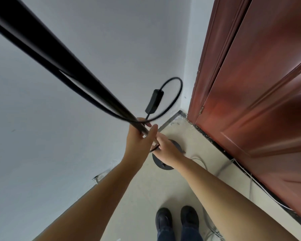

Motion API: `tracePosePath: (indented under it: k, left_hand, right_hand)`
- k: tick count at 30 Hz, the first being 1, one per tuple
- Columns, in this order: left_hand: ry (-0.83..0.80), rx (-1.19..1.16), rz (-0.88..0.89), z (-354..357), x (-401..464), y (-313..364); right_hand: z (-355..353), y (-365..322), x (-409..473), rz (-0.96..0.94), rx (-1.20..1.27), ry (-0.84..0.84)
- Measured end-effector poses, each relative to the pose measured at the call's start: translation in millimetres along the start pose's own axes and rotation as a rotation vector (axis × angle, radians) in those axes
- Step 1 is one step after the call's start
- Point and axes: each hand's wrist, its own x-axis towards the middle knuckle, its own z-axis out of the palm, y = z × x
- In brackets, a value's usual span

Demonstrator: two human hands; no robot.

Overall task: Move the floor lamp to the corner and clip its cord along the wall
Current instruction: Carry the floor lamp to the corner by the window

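Head view looks down along the thin black metal pole of the floor lamp (80, 75), which runs from the upper left of the frame to its round black base (159, 160) on the pale tiled floor (146, 192). That base stands near the corner where the white wall (59, 127) meets the reddish-brown wooden door (259, 101), a little out from the wall and well short of the door's dark threshold. The left hand (137, 136) is wrapped around the pole low down, its grip closed on the pole with the fingers curled over the far side. The right hand (165, 146) sits just below it, beside the pole and above the base, its grip pinched on the black power cord (176, 98). From the hands the cord follows the pole upward on its left side, and another stretch rises in a wide loop in front of the wall, carrying a black rectangular inline switch (154, 101) that hangs tilted within the loop. Thin pale cables (247, 173) lie on the floor between the base and the door. Two dark shoes (176, 221) stand on the floor nearer the camera than the base.
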Motion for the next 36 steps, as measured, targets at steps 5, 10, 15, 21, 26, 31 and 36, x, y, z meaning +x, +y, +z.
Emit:
tracePosePath:
  k: [5, 10, 15, 21, 26, 31, 36]
  left_hand:
    - [-0.019, -0.143, -0.099, 4.0, 5.0, 11.5]
    - [0.064, -0.161, -0.124, -6.1, -12.9, 11.1]
    - [0.183, -0.224, -0.167, -40.2, -47.4, 23.7]
    - [0.328, -0.295, -0.194, -110.8, -120.8, 48.0]
    - [0.432, -0.364, -0.213, -184.8, -201.7, 57.6]
    - [0.573, -0.423, -0.218, -263.1, -303.3, 53.4]
    - [0.776, -0.45, -0.224, -334.7, -426.9, 39.4]
  right_hand:
    - [-2.2, -19.3, 16.7, 0.119, -0.155, -0.068]
    - [6.1, -32.8, 1.3, 0.112, -0.203, -0.15]
    - [24.9, -67.4, -29.2, 0.096, -0.263, -0.23]
    - [56.1, -134.6, -90.1, 0.036, -0.383, -0.446]
    - [110.0, -188.0, -153.4, -0.035, -0.444, -0.589]
    - [188.3, -233.5, -228.0, -0.163, -0.536, -0.718]
    - [276.9, -271.6, -322.1, -0.3, -0.587, -0.855]
